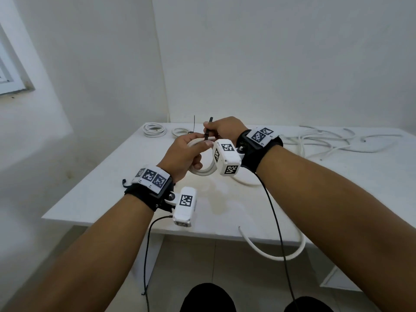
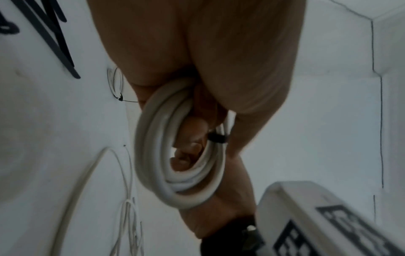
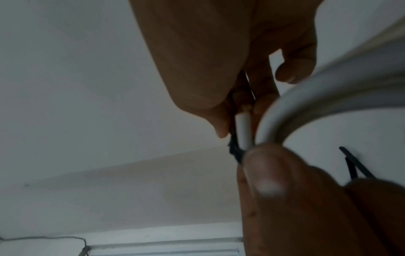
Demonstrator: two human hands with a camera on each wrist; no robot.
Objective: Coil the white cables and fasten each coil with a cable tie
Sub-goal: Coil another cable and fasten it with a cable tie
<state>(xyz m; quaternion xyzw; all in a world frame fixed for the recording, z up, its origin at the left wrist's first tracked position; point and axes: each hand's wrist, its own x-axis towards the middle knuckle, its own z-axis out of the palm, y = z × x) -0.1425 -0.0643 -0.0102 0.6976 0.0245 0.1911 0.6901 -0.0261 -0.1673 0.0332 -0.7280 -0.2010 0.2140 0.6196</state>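
Observation:
My left hand (image 1: 188, 152) grips a coil of thick white cable (image 1: 203, 171) above the middle of the white table (image 1: 112, 190), fingers through the loop (image 2: 175, 173). A black cable tie (image 1: 207, 131) wraps the top of the coil, its band showing in the left wrist view (image 2: 218, 138). My right hand (image 1: 221, 129) pinches the tie's tail, which sticks up past the fingers. The right wrist view shows a white cable end (image 3: 242, 131) and the black tie (image 3: 234, 150) pressed between the fingertips of both hands.
Two tied white coils (image 1: 154, 129) (image 1: 180, 132) lie at the table's far left. Loose white cables (image 1: 326, 143) sprawl at the far right. One cable (image 1: 274, 253) droops over the front edge. Spare black ties (image 2: 54, 39) lie on the table.

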